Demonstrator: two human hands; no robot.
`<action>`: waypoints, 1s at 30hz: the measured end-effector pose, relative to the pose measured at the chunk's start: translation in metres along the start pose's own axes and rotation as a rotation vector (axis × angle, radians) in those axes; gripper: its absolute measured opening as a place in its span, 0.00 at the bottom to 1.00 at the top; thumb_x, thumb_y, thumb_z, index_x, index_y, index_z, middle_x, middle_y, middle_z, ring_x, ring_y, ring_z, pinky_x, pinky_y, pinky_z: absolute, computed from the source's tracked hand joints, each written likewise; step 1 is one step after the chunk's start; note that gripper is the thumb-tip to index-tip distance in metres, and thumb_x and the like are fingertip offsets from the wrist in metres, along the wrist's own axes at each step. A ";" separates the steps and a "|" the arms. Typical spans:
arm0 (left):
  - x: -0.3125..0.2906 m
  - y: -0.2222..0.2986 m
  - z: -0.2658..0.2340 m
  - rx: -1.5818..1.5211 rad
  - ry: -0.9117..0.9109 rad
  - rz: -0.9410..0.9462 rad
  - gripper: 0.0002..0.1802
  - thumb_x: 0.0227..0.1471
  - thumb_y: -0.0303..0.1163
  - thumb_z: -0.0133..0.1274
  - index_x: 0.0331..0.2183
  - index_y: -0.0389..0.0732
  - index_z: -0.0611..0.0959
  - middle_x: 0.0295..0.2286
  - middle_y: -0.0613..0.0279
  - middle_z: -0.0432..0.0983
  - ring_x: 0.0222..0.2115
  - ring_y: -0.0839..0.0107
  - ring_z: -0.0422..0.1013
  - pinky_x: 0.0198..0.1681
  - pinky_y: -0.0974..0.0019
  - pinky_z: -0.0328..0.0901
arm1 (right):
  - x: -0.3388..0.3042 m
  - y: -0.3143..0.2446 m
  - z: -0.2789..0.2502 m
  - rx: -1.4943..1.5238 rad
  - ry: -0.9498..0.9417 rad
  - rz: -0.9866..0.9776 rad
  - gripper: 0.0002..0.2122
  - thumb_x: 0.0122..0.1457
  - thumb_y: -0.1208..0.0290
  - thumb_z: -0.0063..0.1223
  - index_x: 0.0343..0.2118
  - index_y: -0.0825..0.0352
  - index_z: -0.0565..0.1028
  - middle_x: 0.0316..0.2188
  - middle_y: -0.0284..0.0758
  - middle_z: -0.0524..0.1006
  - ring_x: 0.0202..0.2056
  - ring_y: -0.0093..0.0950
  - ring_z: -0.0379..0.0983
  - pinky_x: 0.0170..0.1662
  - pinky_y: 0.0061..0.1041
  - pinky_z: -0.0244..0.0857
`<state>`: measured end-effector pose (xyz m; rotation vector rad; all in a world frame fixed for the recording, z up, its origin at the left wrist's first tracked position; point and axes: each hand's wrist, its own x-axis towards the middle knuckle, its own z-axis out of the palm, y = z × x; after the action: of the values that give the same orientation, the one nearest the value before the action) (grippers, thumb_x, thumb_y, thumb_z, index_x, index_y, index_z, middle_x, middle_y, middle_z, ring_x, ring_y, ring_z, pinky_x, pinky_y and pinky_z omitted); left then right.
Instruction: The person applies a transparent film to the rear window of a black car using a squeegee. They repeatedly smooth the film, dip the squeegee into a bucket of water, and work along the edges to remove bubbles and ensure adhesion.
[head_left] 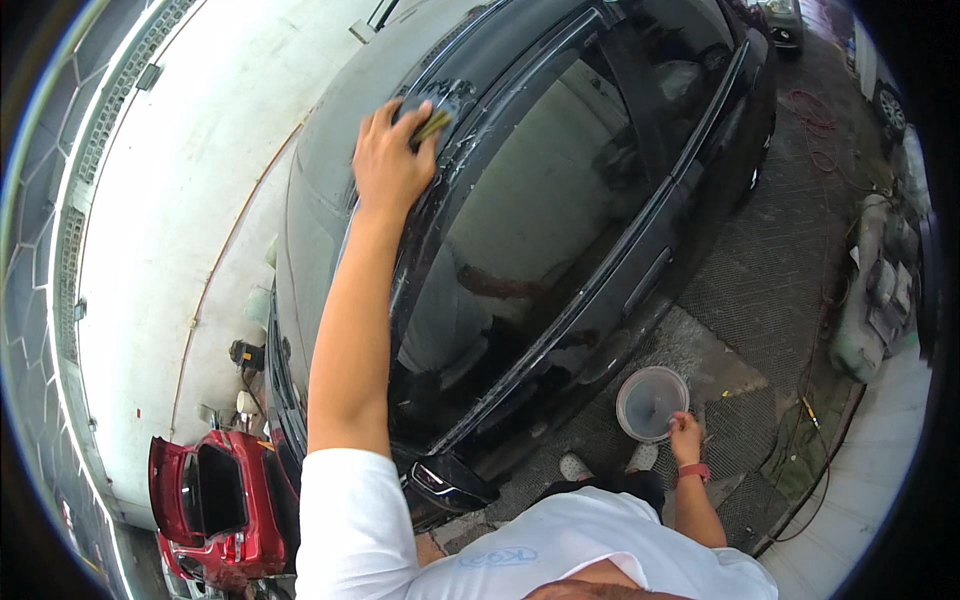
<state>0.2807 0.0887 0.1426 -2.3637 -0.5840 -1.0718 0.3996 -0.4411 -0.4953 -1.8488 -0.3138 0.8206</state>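
Observation:
My left hand [388,170], arm stretched up and forward, grips a small yellowish pad [433,125] against the black car [540,75] at the roof edge above the side windows. The pad is a little blurred, and a greyish patch shows at its far side. Wet streaks and whitish suds lie on the black paint around it. Down at the right, my right hand [686,438] has its fingers closed on the rim of a round clear tub [623,405] with greyish liquid inside. A red band circles that wrist.
The car's door mirror [450,483] juts out close to my body. Behind, at lower left, stands a red car [225,500] with a raised panel. A red hose [812,118] coils on the textured floor. Wrapped bundles [868,300] line the right wall.

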 end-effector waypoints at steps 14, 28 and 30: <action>0.002 0.019 0.006 0.089 -0.071 0.100 0.25 0.55 0.34 0.75 0.55 0.55 0.94 0.60 0.50 0.82 0.58 0.49 0.77 0.62 0.51 0.73 | -0.020 0.057 -0.105 -0.365 0.081 0.100 0.11 0.69 0.74 0.65 0.51 0.73 0.85 0.44 0.49 0.89 0.47 0.43 0.89 0.54 0.41 0.79; -0.047 0.005 -0.017 0.071 -0.075 0.088 0.26 0.53 0.32 0.74 0.55 0.56 0.94 0.60 0.52 0.82 0.56 0.47 0.78 0.62 0.48 0.74 | -0.014 0.048 -0.104 -0.209 0.101 0.025 0.12 0.70 0.75 0.64 0.53 0.74 0.83 0.47 0.49 0.88 0.49 0.44 0.88 0.56 0.41 0.79; -0.053 0.003 -0.025 0.110 -0.092 0.073 0.26 0.53 0.32 0.74 0.55 0.56 0.94 0.60 0.52 0.82 0.56 0.47 0.78 0.62 0.48 0.74 | -0.021 0.054 -0.109 -0.193 0.093 0.103 0.12 0.70 0.75 0.64 0.53 0.74 0.83 0.47 0.49 0.88 0.50 0.44 0.88 0.57 0.40 0.78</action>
<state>0.2359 0.0620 0.1154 -2.3293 -0.5695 -0.8805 0.4487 -0.5532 -0.5105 -2.0916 -0.2479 0.7935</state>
